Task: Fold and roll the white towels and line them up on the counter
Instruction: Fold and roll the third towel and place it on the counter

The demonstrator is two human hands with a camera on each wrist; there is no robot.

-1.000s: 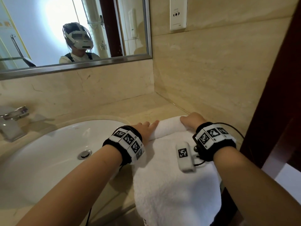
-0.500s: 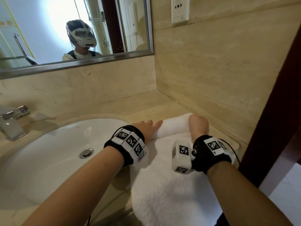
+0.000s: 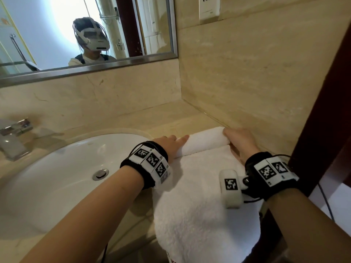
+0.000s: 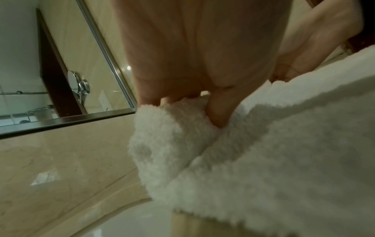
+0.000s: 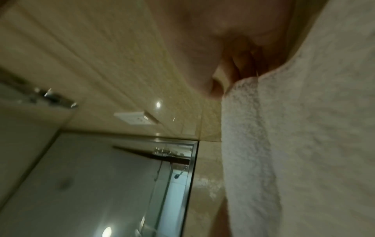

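A white towel lies on the beige counter to the right of the sink, and its near end hangs over the front edge. Its far end is wound into a roll lying crosswise. My left hand grips the roll's left end, fingers curled over the far side. In the left wrist view its thumb presses into the towel. My right hand grips the roll's right end beside the side wall. The right wrist view shows its fingers tucked behind the towel's edge.
The white sink basin with its drain lies left of the towel, and a chrome faucet stands at the far left. The mirror runs along the back wall. A tiled side wall and a dark door frame close the right.
My right hand rose onto its fingertips half a second ago and now lies back over the roll's right end. My left hand stays on the left end. The roll has hardly shifted.
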